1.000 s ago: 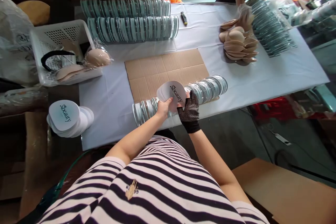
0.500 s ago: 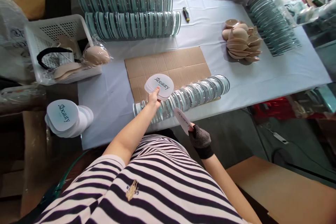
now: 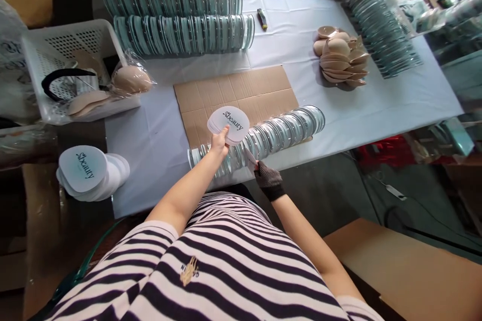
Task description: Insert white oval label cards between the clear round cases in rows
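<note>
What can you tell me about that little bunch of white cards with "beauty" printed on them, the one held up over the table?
The bunch of white cards is a thin fanned stack of rounded, shield-shaped pieces that look like stiff paper. The top one shows dark "beauty" lettering set on a slant. The bare left hand pinches the stack at its lower edge and holds it nearly flat, face up, above the row of clear round cases and the cardboard sheet.
</note>
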Tool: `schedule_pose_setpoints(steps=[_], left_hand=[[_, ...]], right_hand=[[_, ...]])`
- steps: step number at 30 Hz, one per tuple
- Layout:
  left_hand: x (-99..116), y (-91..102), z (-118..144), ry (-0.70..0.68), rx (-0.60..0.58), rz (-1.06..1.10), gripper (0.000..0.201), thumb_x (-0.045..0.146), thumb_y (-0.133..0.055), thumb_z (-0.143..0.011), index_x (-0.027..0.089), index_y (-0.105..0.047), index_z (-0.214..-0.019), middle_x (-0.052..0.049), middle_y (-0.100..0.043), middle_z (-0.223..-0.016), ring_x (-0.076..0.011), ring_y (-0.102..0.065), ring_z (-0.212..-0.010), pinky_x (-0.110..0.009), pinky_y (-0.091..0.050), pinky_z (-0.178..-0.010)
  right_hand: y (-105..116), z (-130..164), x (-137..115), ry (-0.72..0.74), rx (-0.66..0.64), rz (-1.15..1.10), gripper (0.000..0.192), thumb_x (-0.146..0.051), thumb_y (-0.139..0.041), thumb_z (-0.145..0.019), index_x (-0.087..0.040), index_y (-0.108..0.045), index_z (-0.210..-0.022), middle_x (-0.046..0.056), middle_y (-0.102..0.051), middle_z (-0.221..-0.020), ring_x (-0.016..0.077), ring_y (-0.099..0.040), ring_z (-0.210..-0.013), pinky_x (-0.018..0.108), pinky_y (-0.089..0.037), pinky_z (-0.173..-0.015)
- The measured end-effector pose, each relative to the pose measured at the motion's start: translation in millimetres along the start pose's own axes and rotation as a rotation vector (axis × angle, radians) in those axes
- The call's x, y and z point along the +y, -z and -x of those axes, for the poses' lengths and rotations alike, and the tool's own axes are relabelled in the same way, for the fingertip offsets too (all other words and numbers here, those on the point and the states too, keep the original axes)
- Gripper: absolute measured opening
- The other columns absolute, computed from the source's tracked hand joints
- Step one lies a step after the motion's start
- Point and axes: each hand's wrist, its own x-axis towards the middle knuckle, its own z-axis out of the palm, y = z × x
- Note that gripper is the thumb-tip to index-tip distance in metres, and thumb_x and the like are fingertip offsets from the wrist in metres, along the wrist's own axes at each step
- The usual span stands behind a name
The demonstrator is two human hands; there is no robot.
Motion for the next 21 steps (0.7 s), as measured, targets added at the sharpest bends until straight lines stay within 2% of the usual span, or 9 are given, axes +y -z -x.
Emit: schedule_pose_setpoints(steps=[2,4,8,11,16,18,21], left_hand=[[-1,0.0,1,0.002,-0.010,0.000,0.037,0.005,-0.068,-0.083,0.017,-0.067,-0.118,-0.007,-0.077,-0.102,-0.0191,-0.072,-0.102,-0.037,-0.054,-0.100],[-1,0.0,2,0.004,-0.006,0.010,0.036,0.004,-0.067,-0.083,0.016,-0.067,-0.117,-0.007,-0.077,-0.102,-0.0190,-0.071,-0.104,-0.037,-0.054,-0.101],[-1,1.4,0,0.013,0.007,0.045,0.037,0.005,-0.069,-0.082,0.017,-0.067,-0.117,-0.007,-0.077,-0.102,-0.0193,-0.071,-0.103,-0.038,-0.054,-0.101],[-2,3.3,-2,0.013,-0.011,0.054,0.041,0.005,-0.071,-0.081,0.017,-0.066,-0.120,-0.007,-0.077,-0.102,-0.0195,-0.072,-0.102,-0.038,-0.053,-0.101],[-1,4.6,-1,0.023,-0.035,0.043,0.046,0.005,-0.072,-0.079,0.018,-0.065,-0.123,-0.008,-0.077,-0.105,-0.0202,-0.072,-0.102,-0.038,-0.053,-0.101],[0,4.4,1,0.021,-0.032,0.044,0.046,0.004,-0.071,-0.080,0.017,-0.064,-0.124,-0.009,-0.076,-0.107,-0.0202,-0.072,-0.101,-0.038,-0.053,-0.101],[0,2.9,3,0.008,-0.037,0.049,0.046,0.003,-0.070,-0.081,0.017,-0.064,-0.124,-0.009,-0.075,-0.109,-0.0203,-0.072,-0.103,-0.039,-0.053,-0.102]], right_hand=[[2,-22,-9,0.010,-0.053,0.006,0.036,-0.031,-0.040,-0.098,-0.018,-0.058,-0.126,0.013,-0.073,-0.100,0.0227,-0.068,-0.089,0.027,-0.038,-0.067],[6,-31,-11,0.014,-0.065,-0.007,0.033,-0.034,-0.041,-0.098,-0.019,-0.058,-0.122,0.011,-0.073,-0.098,0.0210,-0.068,-0.085,0.026,-0.036,-0.064],[9,-26,-4,-0.011,-0.060,-0.041,0.029,-0.033,-0.036,-0.100,-0.019,-0.058,-0.114,0.008,-0.072,-0.099,0.0175,-0.067,-0.082,0.025,-0.034,-0.062],[2,-30,-7,-0.019,-0.051,-0.067,0.030,-0.031,-0.034,-0.101,-0.018,-0.058,-0.113,0.008,-0.072,-0.101,0.0159,-0.066,-0.084,0.024,-0.037,-0.066],[-13,-48,-20,-0.017,-0.036,-0.101,0.031,-0.027,-0.038,-0.100,-0.016,-0.063,-0.115,0.016,-0.071,-0.104,0.0220,-0.068,-0.089,0.029,-0.044,-0.074],[-13,-50,-20,0.008,-0.052,-0.140,0.028,-0.021,-0.043,-0.096,-0.015,-0.066,-0.110,0.015,-0.072,-0.098,0.0204,-0.068,-0.083,0.028,-0.047,-0.073],[-7,-48,-13,0.058,-0.110,-0.239,0.034,-0.025,-0.039,-0.095,-0.009,-0.069,-0.100,0.006,-0.070,-0.076,0.0099,-0.060,-0.058,0.020,-0.048,-0.061]])
